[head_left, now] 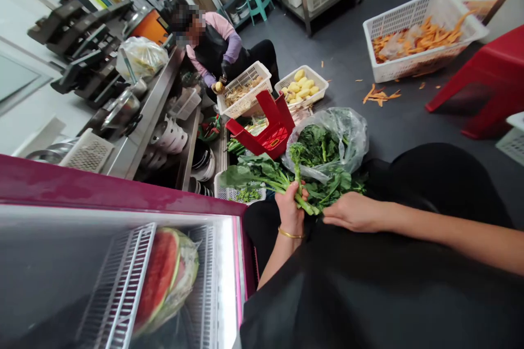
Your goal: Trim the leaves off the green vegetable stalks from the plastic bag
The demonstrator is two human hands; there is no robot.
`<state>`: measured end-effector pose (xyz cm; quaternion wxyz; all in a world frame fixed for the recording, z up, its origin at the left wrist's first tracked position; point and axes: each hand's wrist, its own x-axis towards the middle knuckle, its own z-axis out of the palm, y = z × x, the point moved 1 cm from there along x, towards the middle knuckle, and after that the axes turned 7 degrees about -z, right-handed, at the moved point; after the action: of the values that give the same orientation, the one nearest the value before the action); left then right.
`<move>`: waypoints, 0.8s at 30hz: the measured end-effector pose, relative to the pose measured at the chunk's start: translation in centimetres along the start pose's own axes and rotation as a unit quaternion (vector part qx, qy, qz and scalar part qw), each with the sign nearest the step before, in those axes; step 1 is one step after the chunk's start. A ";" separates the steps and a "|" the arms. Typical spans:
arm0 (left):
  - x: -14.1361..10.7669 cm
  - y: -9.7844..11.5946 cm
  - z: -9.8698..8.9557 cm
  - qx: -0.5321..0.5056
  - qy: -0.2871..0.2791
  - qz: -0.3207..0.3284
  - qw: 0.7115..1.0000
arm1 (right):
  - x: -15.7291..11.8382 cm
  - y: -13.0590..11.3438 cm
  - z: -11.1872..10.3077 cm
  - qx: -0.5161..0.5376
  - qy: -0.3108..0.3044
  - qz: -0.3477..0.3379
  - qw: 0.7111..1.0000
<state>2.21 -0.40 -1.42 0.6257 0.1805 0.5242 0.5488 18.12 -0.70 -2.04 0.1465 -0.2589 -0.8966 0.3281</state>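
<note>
My left hand [290, 210] is closed around a bunch of leafy green stalks [276, 177]. Their cut ends point toward my right hand, and one stalk with a budded top stands upright. My right hand [354, 211] is closed beside the stalk ends, its fingertips pressed together; whatever they hold is hidden. Just beyond both hands, a clear plastic bag [356, 133] stands open with more greens [317, 144] inside. Loose leaves [338, 185] lie between the bag and my right hand. A white basket [219, 191] with small green pieces sits left of my left hand.
An upturned red stool [272, 133] stands beyond the greens. Another person [221, 38] holds a potato over a basket of peelings [245, 90], near a basket of potatoes [303, 87]. An open fridge [221, 278] borders my left; a red stool [487, 76] stands at right.
</note>
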 end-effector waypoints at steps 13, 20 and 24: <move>-1.2 -1.4 0.8 0.017 -0.057 -0.082 0.995 | 3.9 2.0 -4.3 -0.143 0.281 0.120 0.941; -0.9 -2.0 1.2 -0.044 -0.092 -0.134 0.986 | 2.3 2.1 -1.8 0.015 0.388 0.138 0.911; -1.3 -1.7 1.7 -0.047 -0.136 -0.115 0.983 | 2.8 2.6 -2.7 0.233 0.417 0.099 0.873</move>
<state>4.67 -1.54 -1.51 0.7575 0.1626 0.4252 0.4679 17.91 3.96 -1.45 0.5293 -0.4177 -0.6198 0.4015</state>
